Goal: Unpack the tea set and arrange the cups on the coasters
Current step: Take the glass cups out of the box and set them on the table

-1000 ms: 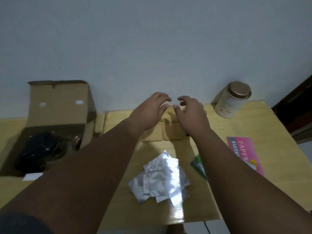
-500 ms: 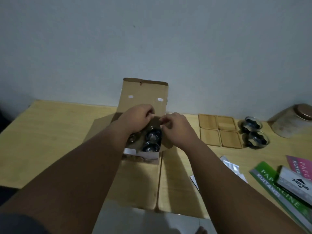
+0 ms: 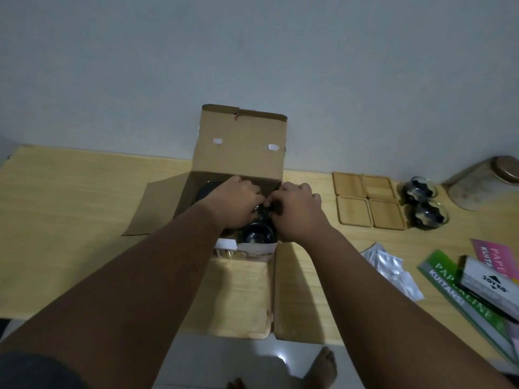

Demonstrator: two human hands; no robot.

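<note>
An open cardboard box (image 3: 241,153) stands on the wooden table (image 3: 70,197) with its lid flap up. My left hand (image 3: 238,200) and my right hand (image 3: 297,211) are both inside its top, fingers curled together around a small glass cup (image 3: 261,210) that is mostly hidden. Another dark glass cup (image 3: 257,234) sits in the box just below them. Four square bamboo coasters (image 3: 368,200) lie in a two-by-two block to the right, all bare. Two glass cups (image 3: 428,216) stand on the table right beside the coasters.
A tin canister (image 3: 483,181) stands at the far right by the wall. Silver foil packets (image 3: 390,265), a green booklet (image 3: 463,299), a pink booklet (image 3: 497,254) and a small Joyko box (image 3: 491,284) lie at the right front. The box's side flaps lie flat on the table.
My view swung left from the coasters to the box. Both hands left the coasters, where two cups now stand alongside, and reached deeper into the box, closing on a cup.
</note>
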